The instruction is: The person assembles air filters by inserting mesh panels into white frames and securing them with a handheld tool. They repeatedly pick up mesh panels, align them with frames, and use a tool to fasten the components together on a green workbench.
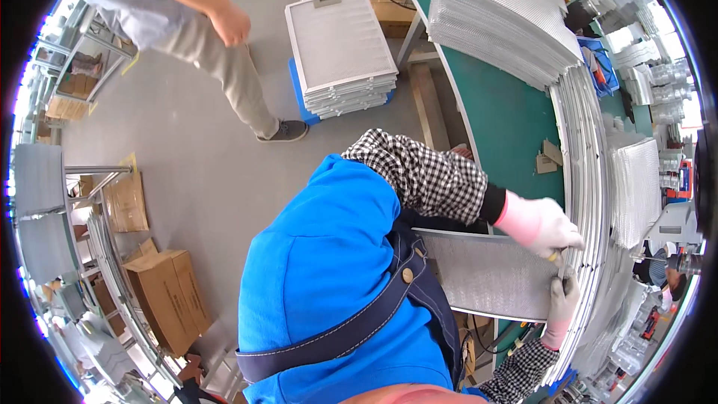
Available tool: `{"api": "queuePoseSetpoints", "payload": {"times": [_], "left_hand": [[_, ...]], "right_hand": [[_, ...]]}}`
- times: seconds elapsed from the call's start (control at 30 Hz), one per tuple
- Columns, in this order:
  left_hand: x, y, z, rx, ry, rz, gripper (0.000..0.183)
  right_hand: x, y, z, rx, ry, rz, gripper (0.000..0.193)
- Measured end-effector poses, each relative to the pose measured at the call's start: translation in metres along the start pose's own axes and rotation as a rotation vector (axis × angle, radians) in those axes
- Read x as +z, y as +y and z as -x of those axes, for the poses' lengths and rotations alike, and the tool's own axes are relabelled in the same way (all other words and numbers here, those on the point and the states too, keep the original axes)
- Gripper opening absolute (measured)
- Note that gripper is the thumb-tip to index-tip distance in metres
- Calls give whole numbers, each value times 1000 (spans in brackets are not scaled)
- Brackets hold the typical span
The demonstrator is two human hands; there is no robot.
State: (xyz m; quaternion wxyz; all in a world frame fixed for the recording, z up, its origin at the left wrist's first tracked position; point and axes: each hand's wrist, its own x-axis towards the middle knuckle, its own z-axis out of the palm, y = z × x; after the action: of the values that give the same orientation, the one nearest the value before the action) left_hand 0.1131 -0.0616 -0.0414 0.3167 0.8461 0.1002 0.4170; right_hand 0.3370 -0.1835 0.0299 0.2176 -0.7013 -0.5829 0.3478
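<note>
A grey mesh filter panel (490, 269) with a thin metal rim lies in front of my body, its far end beneath my hands. My left hand (544, 226), in a white and pink glove, is closed at that end, where a small yellow and metallic bit shows under its fingers. Just below it, my gloved right hand (562, 301) is closed with its fingertips up near the same small bit. What either hand grips is too small to make out. Beyond the fingertips runs a row of stacked silver frames (591, 202).
Mesh sheets (501, 15) are piled on the green table (508, 120), with cardboard scraps (550, 157) nearby. Framed filters (340, 37) are stacked on the floor. Behind my back, another person's leg (224, 78) stands near them. A cardboard box (168, 299) sits at lower left.
</note>
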Motion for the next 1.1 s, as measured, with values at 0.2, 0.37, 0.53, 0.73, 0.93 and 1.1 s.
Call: {"api": "queuePoseSetpoints", "payload": {"times": [0.2,0.37,0.53,0.73,0.93,1.1], "left_hand": [[11,15,12,-175,245,265,83],[-36,-9,53,-250,639,323,70],[-180,-30,197,-543,949,-768,30],[-284,-100,476,-1403,960,-752,33],[-281,-127,509,-1759,1150,-127,54],[-270,-131,503,-1702,1131,-334,45]], "right_hand": [[8,-6,-6,-47,-7,-21,22],[7,-20,-9,16,-20,32,22],[4,-6,-14,38,27,-17,21],[11,-14,-31,-37,-32,19,16],[17,-26,-26,-33,37,3,17],[15,-18,-25,-19,23,39,20]]}}
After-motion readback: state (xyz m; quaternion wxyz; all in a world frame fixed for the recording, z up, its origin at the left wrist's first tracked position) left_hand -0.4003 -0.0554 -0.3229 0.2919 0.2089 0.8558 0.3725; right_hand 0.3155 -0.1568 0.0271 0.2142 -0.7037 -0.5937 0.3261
